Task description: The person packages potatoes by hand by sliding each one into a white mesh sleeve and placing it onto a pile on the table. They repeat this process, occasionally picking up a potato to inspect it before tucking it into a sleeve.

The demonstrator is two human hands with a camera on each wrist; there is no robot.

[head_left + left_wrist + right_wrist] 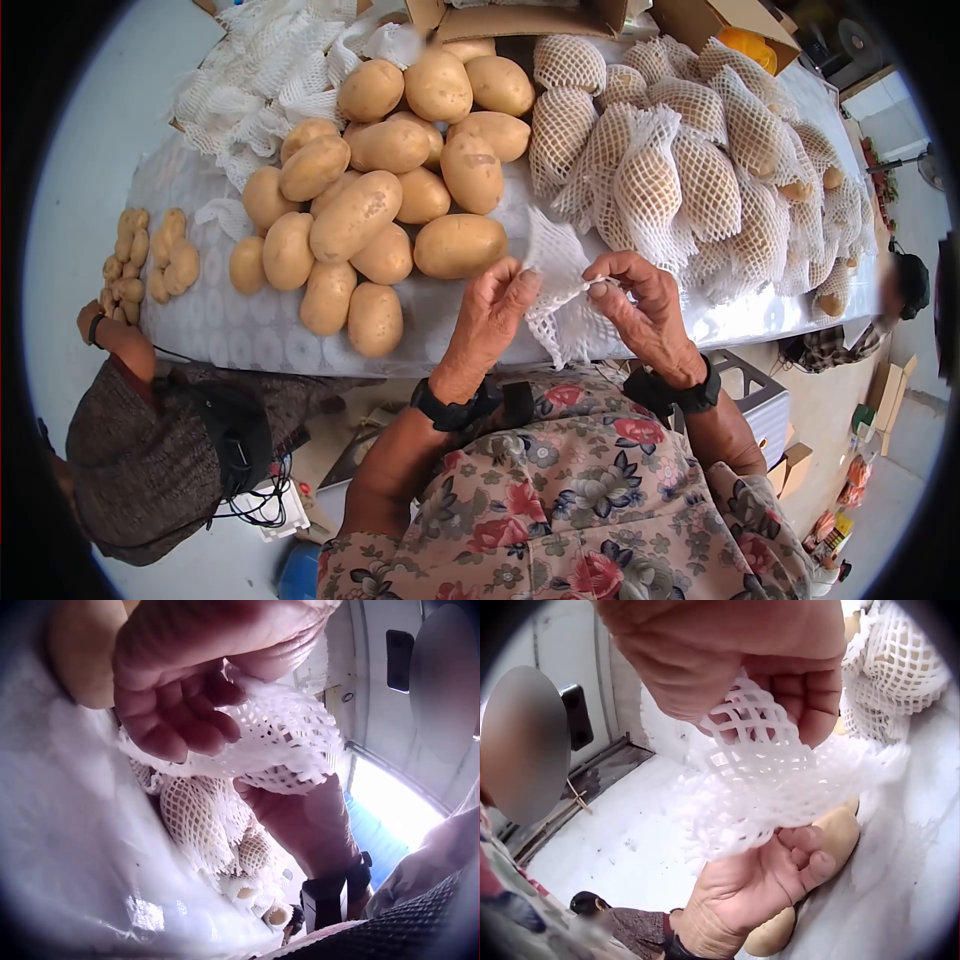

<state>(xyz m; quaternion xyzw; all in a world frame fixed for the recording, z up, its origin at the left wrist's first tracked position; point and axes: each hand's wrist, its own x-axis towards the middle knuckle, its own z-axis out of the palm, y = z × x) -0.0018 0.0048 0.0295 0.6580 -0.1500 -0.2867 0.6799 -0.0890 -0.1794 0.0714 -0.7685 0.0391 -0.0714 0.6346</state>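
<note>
An empty white foam net (562, 290) is stretched between both hands, over the table's near edge. The left hand (492, 305) pinches its left side between thumb and fingers, and the right hand (645, 312) pinches its right side. In the left wrist view the net (281, 739) spans from the left hand (195, 682) to the right hand (304, 825). The right wrist view shows the mesh (772, 780) hanging from the right hand (742, 667), with the left hand (754, 889) at its lower edge. Bare potatoes (356, 216) lie just left of the hands.
Netted potatoes (650, 175) cover the table's right side. Loose nets (265, 85) are heaped at the back left, and small potatoes (180, 262) lie at the far left. Cardboard boxes (735, 22) stand behind. Another person (180, 440) is at the left.
</note>
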